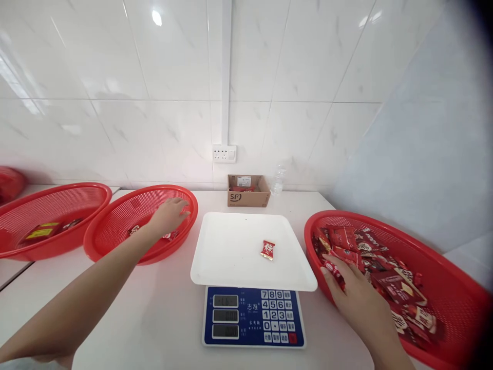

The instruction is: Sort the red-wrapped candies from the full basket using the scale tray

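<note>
My left hand (168, 216) reaches into the middle red basket (115, 241), palm down with fingers spread over a small red packet (170, 236); nothing is held. My right hand (352, 290) lies inside the right red basket (454, 293), fingers flat on a heap of red and brown snack packets (385, 267). Between the baskets stands a digital scale (252, 316) with a white tray (231, 252), and one small red packet (267, 250) rests on that tray.
A third red basket (23, 216) at the far left holds a few packets. A small cardboard box (248, 191) and a clear plastic bottle (278, 181) stand by the tiled wall, below a socket (224, 153). The white counter (162, 313) ends at the right wall.
</note>
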{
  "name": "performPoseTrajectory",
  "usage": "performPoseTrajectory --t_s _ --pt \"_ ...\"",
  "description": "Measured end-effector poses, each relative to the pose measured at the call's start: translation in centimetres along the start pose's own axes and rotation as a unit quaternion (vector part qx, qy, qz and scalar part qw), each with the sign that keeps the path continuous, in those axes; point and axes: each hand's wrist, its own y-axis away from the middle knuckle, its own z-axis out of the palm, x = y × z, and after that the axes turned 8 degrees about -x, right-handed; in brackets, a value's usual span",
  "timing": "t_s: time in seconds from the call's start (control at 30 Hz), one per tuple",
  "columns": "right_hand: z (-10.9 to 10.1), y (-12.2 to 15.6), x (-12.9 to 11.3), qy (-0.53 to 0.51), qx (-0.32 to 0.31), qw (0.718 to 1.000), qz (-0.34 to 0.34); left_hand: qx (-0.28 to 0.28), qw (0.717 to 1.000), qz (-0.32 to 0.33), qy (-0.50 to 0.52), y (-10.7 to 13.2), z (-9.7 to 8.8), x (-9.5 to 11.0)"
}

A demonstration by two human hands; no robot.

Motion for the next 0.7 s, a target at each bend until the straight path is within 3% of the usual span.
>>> performPoseTrajectory --t_s 0.13,0.23,0.37,0.5,0.7 --pt "-0.3 0.1 -0.3 0.004 -0.004 1.0 0.0 -0.049 0.98 0.193 0.002 -0.3 1.5 7.5" --pt "-0.5 0.2 -0.5 0.009 0.006 1.0 -0.006 -0.099 0.931 0.352 -0.011 -0.1 2.6 13.0" --pt "-0.4 0.2 -0.3 0.009 0.012 1.0 -0.01 -0.131 0.88 0.455 -0.033 -0.4 3.9 17.2" --pt "-0.1 0.1 0.1 -0.005 -0.001 1.0 -0.006 -0.115 0.894 0.431 -0.049 -1.5 4.7 16.8" --pt "0.5 -0.2 0.7 0.002 -0.005 1.0 0.003 -0.035 0.965 0.255 -0.052 -0.8 3.4 10.1"
